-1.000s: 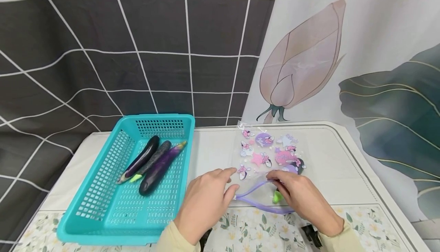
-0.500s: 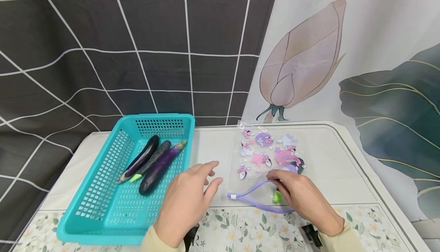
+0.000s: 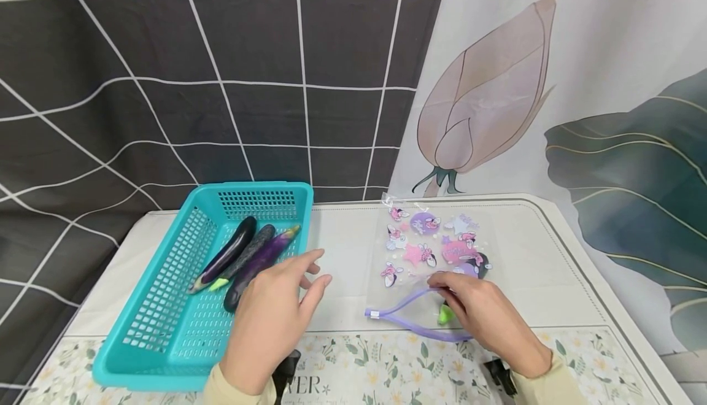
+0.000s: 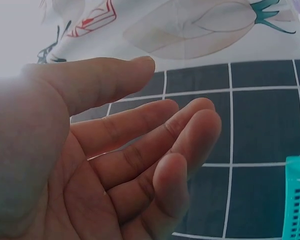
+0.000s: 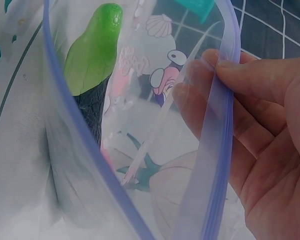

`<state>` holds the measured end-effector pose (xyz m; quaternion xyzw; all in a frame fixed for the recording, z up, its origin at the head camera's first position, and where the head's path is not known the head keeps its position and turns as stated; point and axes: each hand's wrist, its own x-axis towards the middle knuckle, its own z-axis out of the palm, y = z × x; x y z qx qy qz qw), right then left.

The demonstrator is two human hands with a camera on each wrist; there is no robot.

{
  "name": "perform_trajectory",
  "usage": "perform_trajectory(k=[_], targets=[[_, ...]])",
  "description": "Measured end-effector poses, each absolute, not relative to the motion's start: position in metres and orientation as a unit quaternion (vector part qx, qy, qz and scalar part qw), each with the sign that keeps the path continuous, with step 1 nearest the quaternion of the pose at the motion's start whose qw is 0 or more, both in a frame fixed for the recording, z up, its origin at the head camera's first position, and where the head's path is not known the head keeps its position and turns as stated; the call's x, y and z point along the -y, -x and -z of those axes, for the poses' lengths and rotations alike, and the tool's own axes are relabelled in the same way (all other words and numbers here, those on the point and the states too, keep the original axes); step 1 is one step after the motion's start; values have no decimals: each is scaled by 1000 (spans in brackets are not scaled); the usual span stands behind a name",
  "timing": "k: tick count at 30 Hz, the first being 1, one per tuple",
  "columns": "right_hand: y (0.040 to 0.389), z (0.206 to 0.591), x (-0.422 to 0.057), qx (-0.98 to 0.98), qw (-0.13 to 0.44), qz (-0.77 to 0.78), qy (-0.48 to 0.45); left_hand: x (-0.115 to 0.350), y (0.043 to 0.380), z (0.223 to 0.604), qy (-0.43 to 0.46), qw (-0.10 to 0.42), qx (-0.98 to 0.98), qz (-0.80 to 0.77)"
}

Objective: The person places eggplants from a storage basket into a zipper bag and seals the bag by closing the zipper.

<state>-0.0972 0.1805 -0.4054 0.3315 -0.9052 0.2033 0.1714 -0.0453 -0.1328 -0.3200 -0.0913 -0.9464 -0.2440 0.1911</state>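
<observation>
My right hand (image 3: 491, 316) pinches the purple-edged mouth of a clear zip bag (image 3: 405, 282) printed with pink and purple cartoon figures, and holds it apart. Inside the bag lies a dark, wrinkled vegetable with a bright green end (image 5: 96, 50), probably a cucumber; the rest of it is mostly hidden by prints and the hand. Nothing is in my left hand (image 3: 270, 316), which hovers by the right rim of the turquoise basket (image 3: 188, 377) with fingers loosely bent. The basket contains a glossy dark eggplant (image 3: 226, 251), a dark bumpy cucumber (image 3: 248, 258) and a purple eggplant (image 3: 265, 258), partly behind the left hand.
A white table (image 3: 342, 239) with a floral-printed front strip (image 3: 381, 365) carries the basket and the bag. Behind it hang a dark grid-patterned cloth (image 3: 254, 43) and a white cloth with a flower-bud print (image 3: 486, 92).
My left hand has let go of the bag's slider end and moved left to the basket's right rim. The right hand stays at the bag's mouth.
</observation>
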Motion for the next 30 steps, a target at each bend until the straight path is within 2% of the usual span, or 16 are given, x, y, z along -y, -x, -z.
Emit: perform_trajectory(k=[30], targets=[[95,402,-177,909,166,-204,-324,179,44,318,28,203,949,240]])
